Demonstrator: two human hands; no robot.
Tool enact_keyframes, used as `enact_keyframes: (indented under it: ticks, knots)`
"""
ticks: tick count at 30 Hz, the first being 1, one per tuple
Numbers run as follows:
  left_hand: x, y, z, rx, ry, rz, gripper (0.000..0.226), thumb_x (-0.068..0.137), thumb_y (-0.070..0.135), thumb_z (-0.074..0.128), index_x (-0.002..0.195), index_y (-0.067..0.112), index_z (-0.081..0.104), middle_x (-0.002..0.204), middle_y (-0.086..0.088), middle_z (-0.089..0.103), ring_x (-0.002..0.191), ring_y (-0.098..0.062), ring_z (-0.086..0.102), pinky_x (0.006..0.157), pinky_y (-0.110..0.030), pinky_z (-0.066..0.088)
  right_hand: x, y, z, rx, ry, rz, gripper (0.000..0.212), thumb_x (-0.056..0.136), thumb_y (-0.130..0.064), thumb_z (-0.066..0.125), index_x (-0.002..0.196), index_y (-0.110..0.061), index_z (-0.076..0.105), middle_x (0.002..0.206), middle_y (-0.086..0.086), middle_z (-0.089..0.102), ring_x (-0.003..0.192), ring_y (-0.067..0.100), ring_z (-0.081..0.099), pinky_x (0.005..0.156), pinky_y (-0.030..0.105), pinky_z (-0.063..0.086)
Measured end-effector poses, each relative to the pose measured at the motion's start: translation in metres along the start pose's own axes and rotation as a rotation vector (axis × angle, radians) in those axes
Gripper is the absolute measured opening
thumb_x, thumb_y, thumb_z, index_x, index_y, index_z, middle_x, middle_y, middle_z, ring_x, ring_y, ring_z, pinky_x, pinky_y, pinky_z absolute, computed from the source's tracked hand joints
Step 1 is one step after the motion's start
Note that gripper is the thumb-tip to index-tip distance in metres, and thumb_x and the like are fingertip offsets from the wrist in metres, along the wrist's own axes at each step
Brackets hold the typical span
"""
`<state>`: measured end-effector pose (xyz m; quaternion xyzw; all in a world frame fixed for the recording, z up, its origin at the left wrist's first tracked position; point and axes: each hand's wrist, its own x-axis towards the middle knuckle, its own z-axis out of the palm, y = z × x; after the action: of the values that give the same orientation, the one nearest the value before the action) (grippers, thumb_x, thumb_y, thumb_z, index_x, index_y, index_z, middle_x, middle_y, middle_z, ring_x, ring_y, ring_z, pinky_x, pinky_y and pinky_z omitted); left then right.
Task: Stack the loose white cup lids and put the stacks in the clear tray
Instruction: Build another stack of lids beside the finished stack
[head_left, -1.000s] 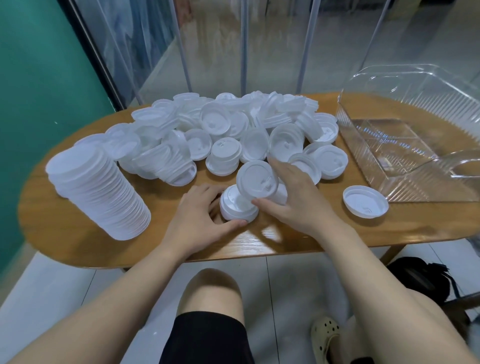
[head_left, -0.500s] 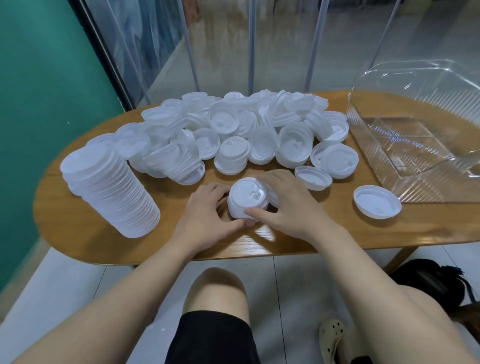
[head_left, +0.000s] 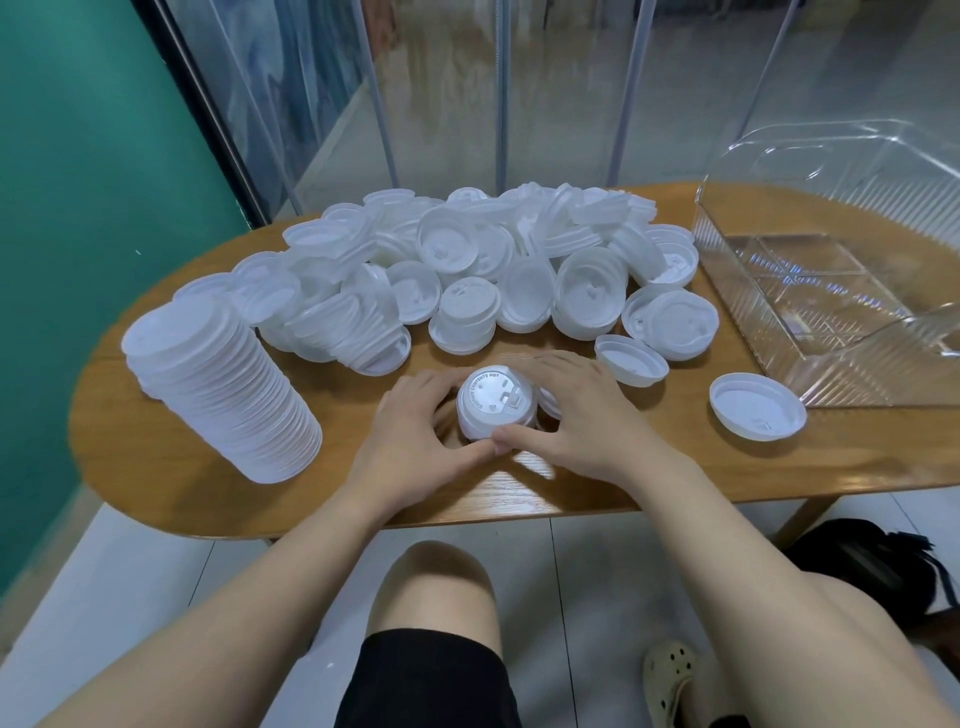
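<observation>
A short stack of white lids (head_left: 493, 408) stands near the table's front edge. My left hand (head_left: 415, 447) and my right hand (head_left: 576, 421) curl round it from both sides, thumbs meeting at its front. Behind it lies a wide heap of loose white lids (head_left: 498, 270). A tall leaning stack of lids (head_left: 218, 384) rests at the left. Two single lids lie upside down to the right, one (head_left: 631, 358) near my right hand and one (head_left: 756, 406) by the tray. The clear tray (head_left: 831, 291) sits at the right with nothing inside.
The oval wooden table (head_left: 156, 467) has bare wood along its front edge. A green wall is at the left and glass panels stand behind. A dark bag (head_left: 872, 561) lies on the floor at the right, below the table.
My right hand set a lid down onto the short stack. Both hands then closed round the stack.
</observation>
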<state>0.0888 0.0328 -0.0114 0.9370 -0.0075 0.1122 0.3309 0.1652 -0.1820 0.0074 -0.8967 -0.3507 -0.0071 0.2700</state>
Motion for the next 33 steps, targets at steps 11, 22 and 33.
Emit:
enact_keyframes:
  ticks: [11, 22, 33]
  knots:
    - [0.001, -0.004, 0.002, 0.027, -0.003, -0.004, 0.077, 0.07, 0.084, 0.073, 0.135, 0.045, 0.057, 0.124, 0.026, 0.06, 0.116, -0.002, 0.052, 0.105, -0.042, 0.046, -0.003, 0.002, -0.005, -0.005, -0.005, 0.004, 0.069, 0.092, -0.063, 0.062, 0.15, -0.026, 0.052, 0.152, -0.01, 0.054, 0.147, 0.008, 0.035, 0.116, 0.027, 0.015]
    - [0.001, -0.003, 0.002, 0.04, -0.004, -0.011, 0.076, 0.072, 0.086, 0.068, 0.134, 0.042, 0.06, 0.122, 0.025, 0.059, 0.116, -0.003, 0.052, 0.105, -0.043, 0.046, -0.002, 0.001, -0.005, -0.009, -0.009, -0.005, 0.061, 0.095, -0.059, 0.062, 0.144, -0.023, 0.058, 0.142, -0.006, 0.062, 0.14, 0.01, 0.044, 0.113, 0.022, 0.014]
    - [0.001, -0.002, 0.001, 0.046, 0.0, -0.021, 0.081, 0.068, 0.089, 0.07, 0.132, 0.041, 0.06, 0.123, 0.026, 0.059, 0.115, 0.0, 0.052, 0.105, -0.04, 0.047, -0.021, 0.023, -0.03, -0.065, -0.055, 0.082, 0.071, 0.092, -0.06, 0.065, 0.154, -0.033, 0.044, 0.159, -0.013, 0.042, 0.147, 0.009, 0.035, 0.122, 0.03, 0.027]
